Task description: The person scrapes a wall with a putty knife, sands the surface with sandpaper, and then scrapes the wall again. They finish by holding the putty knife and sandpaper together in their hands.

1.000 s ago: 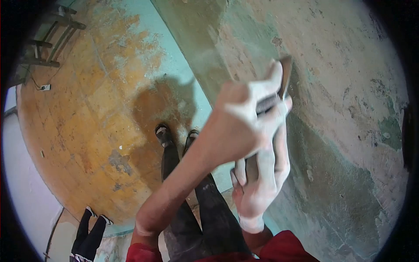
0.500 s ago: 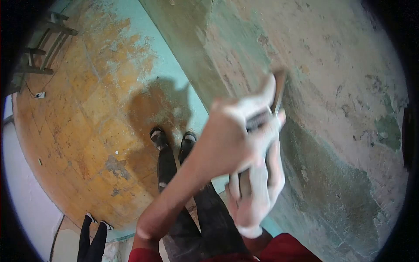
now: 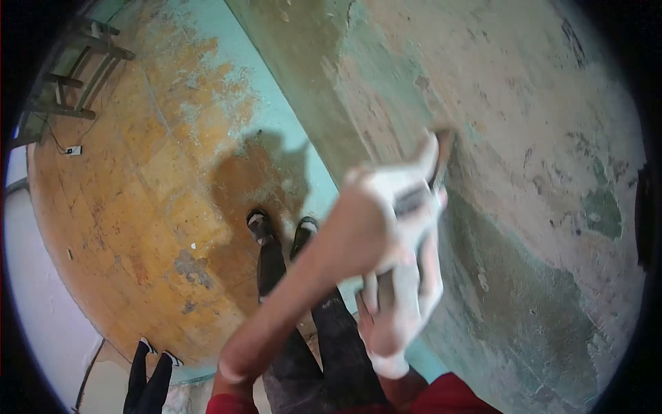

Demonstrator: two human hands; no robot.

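Both of my hands are together in front of a patchy wall [image 3: 524, 124], closed on a scraper-like tool [image 3: 445, 150]. Its thin brownish part sticks out beyond the fingers and is close to the wall; whether it touches cannot be made out. My left hand [image 3: 376, 210] comes from the left, its fingers wrapped round the tool, with a dark piece showing between them. Just below, my right hand [image 3: 407, 297], whitened with dust, has its fingers bent against the left hand and the lower part of the tool, which is mostly hidden.
Worn orange flooring [image 3: 138, 228] lies at the left, with a pale strip along the wall. A wooden frame-like stand [image 3: 93, 62] is at the upper left, near a small white socket block [image 3: 74, 150]. Another person's legs [image 3: 148, 383] show at the lower left.
The view has shifted slightly, so floor and wall sit a little further right and lower. Both hands keep their hold, and the tool's tip appears slightly lower in view.
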